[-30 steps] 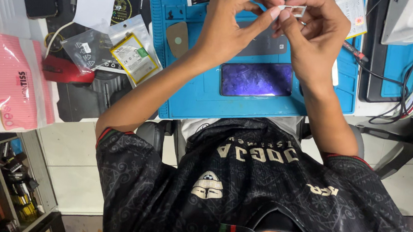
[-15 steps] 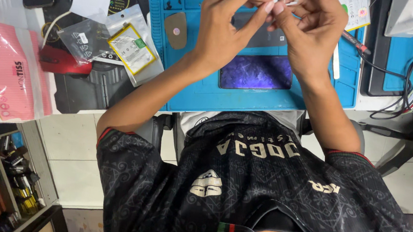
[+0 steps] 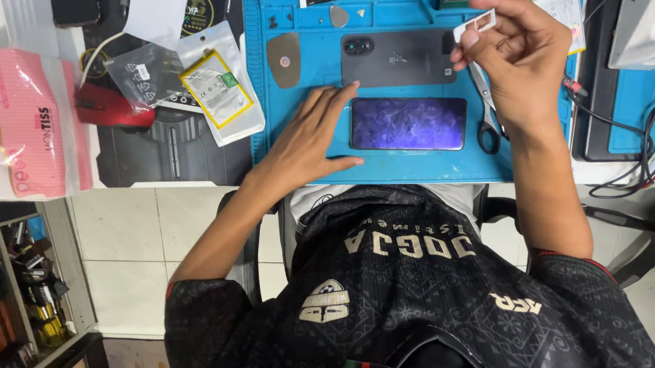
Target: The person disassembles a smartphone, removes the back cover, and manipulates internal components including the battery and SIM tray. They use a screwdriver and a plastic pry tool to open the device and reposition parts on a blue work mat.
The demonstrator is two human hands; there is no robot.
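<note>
Here the right hand (image 3: pixel 520 63) is pinching a small white rectangular plastic frame (image 3: pixel 476 24), seemingly a card tray, between thumb and fingertips, raised above the far right of the blue silicone work mat (image 3: pixel 300 139). The left hand (image 3: pixel 312 132) is resting open and flat on the mat, holding nothing, its fingers touching the left end of a glossy glass-fronted phone (image 3: pixel 408 123) lying face up. Just beyond is lying a matte dark grey phone back cover (image 3: pixel 400 57), and steel scissors (image 3: pixel 485 111) are lying under the right hand. The thin frame is looking slippery and light; a loose pinch could be letting it drop among the cables (image 3: pixel 651 131) to the right, where it would be hard to find.
</note>
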